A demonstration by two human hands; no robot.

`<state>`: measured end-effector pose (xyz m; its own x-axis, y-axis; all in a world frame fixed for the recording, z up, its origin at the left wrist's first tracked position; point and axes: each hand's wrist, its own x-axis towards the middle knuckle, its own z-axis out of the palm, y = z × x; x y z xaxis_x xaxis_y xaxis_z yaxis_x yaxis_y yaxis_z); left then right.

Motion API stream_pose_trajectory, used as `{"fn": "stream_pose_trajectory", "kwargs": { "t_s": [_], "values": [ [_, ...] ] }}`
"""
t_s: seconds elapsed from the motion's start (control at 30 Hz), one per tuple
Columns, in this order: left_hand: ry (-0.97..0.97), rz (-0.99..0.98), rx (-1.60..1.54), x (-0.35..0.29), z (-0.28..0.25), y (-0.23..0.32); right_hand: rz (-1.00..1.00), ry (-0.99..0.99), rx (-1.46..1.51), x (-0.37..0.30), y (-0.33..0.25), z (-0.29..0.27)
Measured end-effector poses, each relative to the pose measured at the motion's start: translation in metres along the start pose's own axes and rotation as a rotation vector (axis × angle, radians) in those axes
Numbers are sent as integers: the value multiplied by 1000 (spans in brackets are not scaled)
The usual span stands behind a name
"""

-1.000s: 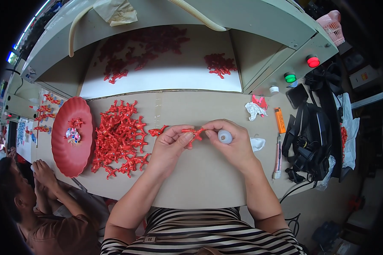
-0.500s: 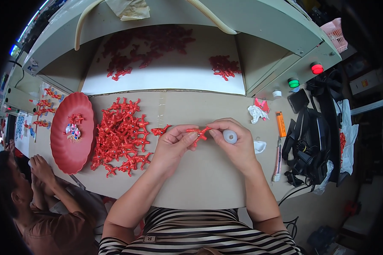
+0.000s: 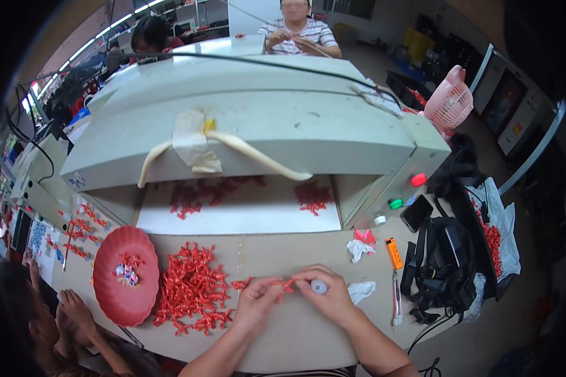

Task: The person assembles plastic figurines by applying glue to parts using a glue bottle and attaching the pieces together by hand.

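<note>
Between my hands is a small red plastic figure (image 3: 287,287), its limbs partly hidden by fingertips. My left hand (image 3: 253,309) is closed, pinching its left side. My right hand (image 3: 328,295) is closed too, with thumb and finger at the figure's right end. Tucked in that same hand is a whitish, round-ended tool (image 3: 319,286), seen end-on; its exact kind is unclear. Just left of my left hand, one loose red figure (image 3: 239,284) lies on the table. Beyond it spreads a big pile of similar red figures (image 3: 192,286).
A red scalloped dish (image 3: 122,311) holds a few red and multicoloured pieces. Ahead stands a grey-green box-like machine (image 3: 251,135) with more red figures inside. On the right lie an orange lighter (image 3: 393,253), a cutter knife (image 3: 397,301) and a black bag (image 3: 443,267). A co-worker (image 3: 44,314) sits at left.
My view has tilted upward, so the machine's top and a person beyond it now show. Both hands still hold the red figure, over nearly the same part of the table.
</note>
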<state>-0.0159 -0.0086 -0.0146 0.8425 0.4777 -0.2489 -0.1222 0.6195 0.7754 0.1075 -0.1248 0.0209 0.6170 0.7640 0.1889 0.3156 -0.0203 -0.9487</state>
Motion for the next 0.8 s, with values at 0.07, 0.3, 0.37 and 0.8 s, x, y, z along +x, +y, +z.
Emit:
{"fn": "stream_pose_trajectory", "kwargs": {
  "t_s": [0.07,0.3,0.37,0.8],
  "values": [
    [2,-14,-23,1,1,0,12,-14,-4,0,2,-1],
    [-3,-10,-39,7,1,2,1,-16,22,5,5,0],
    [2,-9,-46,7,0,1,-8,-14,4,5,5,0],
    [-9,-16,-50,6,-2,0,17,-20,14,5,4,0]
  ]
}}
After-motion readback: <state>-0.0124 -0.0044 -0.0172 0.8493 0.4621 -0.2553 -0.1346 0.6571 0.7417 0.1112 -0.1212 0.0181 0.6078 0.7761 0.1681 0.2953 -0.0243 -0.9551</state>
